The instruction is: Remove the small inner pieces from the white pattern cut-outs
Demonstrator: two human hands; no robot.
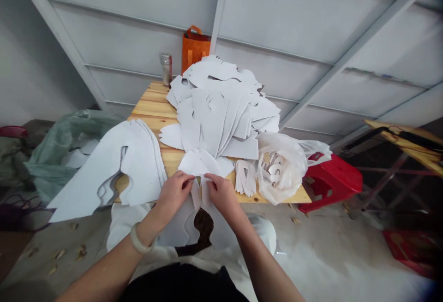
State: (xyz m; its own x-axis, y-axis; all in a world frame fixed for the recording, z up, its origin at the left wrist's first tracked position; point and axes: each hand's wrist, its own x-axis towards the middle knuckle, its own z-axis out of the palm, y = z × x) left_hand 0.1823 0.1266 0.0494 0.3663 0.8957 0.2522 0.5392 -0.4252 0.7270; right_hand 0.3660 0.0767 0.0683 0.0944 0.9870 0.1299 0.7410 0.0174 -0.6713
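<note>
My left hand point(173, 197) pinches the left side of a small white arch-shaped piece point(195, 193), thumb and forefinger pressed together. On the piece's right side, my right hand point(223, 196) grips in the same way. The piece lies over a large white cut-out sheet point(221, 228), which hangs past the table's front edge onto my lap. Its curved gap shows below my hands. I cannot tell whether the two are attached. Beside my right hand lies a small stack of similar arch-shaped pieces point(242, 180).
A big pile of white cut-outs point(211, 113) covers much of the wooden table point(155, 101). More large cut-outs point(141, 154) overhang its left side. A plastic bag of small pieces point(280, 168) stands right, near a red stool point(334, 180). Behind are a bottle point(166, 69) and orange bag point(195, 50).
</note>
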